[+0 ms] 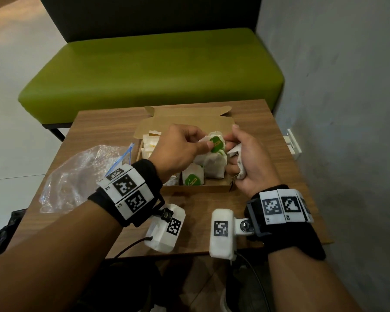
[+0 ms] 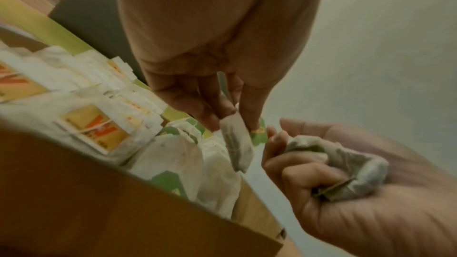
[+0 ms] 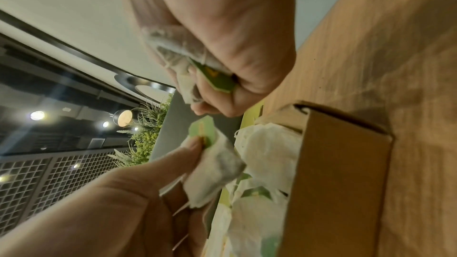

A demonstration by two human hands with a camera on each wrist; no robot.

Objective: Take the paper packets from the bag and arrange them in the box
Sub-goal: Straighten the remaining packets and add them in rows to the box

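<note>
An open cardboard box [image 1: 203,189] [image 2: 123,212] [image 3: 341,173] sits on the wooden table [image 1: 99,129]. White paper packets stand inside it: orange-tagged ones [image 1: 150,143] [image 2: 94,124] on the left, green-tagged ones [image 1: 192,176] on the right. Above the box's right half, my left hand [image 1: 203,139] [image 2: 232,112] [image 3: 173,163] pinches one green-tagged packet [image 1: 216,144] [image 2: 237,144] [image 3: 215,165]. Close beside it, my right hand [image 1: 233,145] [image 2: 309,179] [image 3: 222,85] grips a crumpled bunch of packets [image 1: 239,154] [image 2: 346,163] [image 3: 178,52]. The clear plastic zip bag [image 1: 77,174] lies left of the box.
A green bench [image 1: 158,70] stands behind the table. A grey wall [image 1: 347,109] runs along the right, with a white fixture [image 1: 293,143] near the table's edge. A dark bag [image 1: 0,233] sits on the floor at lower left.
</note>
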